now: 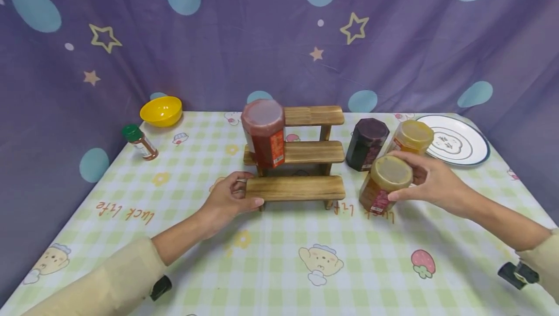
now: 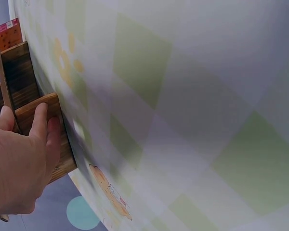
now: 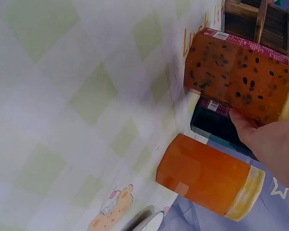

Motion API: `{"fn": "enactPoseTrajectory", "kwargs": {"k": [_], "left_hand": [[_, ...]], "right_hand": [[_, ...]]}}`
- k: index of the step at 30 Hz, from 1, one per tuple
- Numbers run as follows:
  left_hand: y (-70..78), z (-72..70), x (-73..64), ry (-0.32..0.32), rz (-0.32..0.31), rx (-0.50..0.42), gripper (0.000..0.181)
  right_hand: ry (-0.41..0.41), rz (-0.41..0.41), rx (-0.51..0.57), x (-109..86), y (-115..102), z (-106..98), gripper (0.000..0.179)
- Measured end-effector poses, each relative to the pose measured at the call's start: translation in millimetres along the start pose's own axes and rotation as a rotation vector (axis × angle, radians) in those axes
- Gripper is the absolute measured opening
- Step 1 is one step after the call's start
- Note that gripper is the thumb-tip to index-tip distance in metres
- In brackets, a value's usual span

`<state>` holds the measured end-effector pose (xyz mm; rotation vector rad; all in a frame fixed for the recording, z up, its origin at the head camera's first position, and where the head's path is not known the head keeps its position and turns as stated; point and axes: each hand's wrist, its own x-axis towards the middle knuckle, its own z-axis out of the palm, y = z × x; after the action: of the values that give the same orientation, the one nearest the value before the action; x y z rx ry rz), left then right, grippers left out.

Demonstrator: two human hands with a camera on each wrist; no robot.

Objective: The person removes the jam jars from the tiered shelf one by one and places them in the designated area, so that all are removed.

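My left hand [image 1: 224,203] grips the left end of the lowest step on a three-step wooden stand [image 1: 297,188]. In the left wrist view its fingers [image 2: 39,126] lie against the wood of the stand. A jar of red jam [image 1: 264,134] stands at the left of the stand, overlapping the middle step. To the right of the stand, my right hand [image 1: 430,180] holds a jar of orange jam with dark seeds [image 3: 236,74], thumb and fingers round its pale lid. Just behind it are a dark purple jar [image 1: 368,145] and a yellow-lidded orange jar [image 3: 207,175].
A white plate [image 1: 473,148] lies at the back right, beside the yellow-lidded jar. At the back left sit a yellow bowl [image 1: 161,112] and a green-capped spice bottle [image 1: 140,142]. A purple curtain [image 1: 262,39] hangs behind the checked tablecloth [image 1: 271,267].
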<state>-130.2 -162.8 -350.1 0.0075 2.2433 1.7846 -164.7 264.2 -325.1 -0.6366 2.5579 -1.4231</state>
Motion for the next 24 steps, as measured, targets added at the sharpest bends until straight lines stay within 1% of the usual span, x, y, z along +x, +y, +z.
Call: {"fn": "enactPoseTrajectory", "kwargs": {"k": [5, 7, 9, 12, 15, 17, 19, 24], "left_hand": [[1.1, 0.3, -0.8, 0.014, -0.019, 0.020, 0.059], [1.4, 0.5, -0.8, 0.019, -0.021, 0.021, 0.059], [1.6, 0.7, -0.8, 0.020, -0.022, 0.017, 0.059], [1.2, 1.1, -0.7, 0.020, -0.018, 0.010, 0.059], [1.5, 1.1, -0.8, 0.015, -0.013, 0.002, 0.059], [1.7, 1.0, -0.7, 0.011, -0.008, -0.004, 0.059], [1.9, 0.9, -0.8, 0.007, -0.007, -0.008, 0.059], [1.7, 1.1, -1.1, 0.000, -0.007, -0.017, 0.059]], "right_hand": [[-0.008, -0.016, 0.001, 0.0, -2.4, 1.0, 0.077], [-0.026, -0.039, 0.010, 0.6, -3.0, 0.6, 0.079], [-0.054, -0.083, 0.001, 1.7, -4.1, -2.6, 0.081], [-0.088, -0.175, -0.035, 5.0, -10.6, -13.3, 0.083], [-0.083, -0.248, -0.078, 9.1, -23.9, -26.1, 0.084], [-0.066, -0.260, -0.099, 11.8, -35.2, -32.6, 0.083], [-0.048, -0.246, -0.115, 14.1, -45.7, -36.0, 0.082], [-0.045, -0.204, -0.135, 19.1, -64.2, -33.7, 0.074]]}}
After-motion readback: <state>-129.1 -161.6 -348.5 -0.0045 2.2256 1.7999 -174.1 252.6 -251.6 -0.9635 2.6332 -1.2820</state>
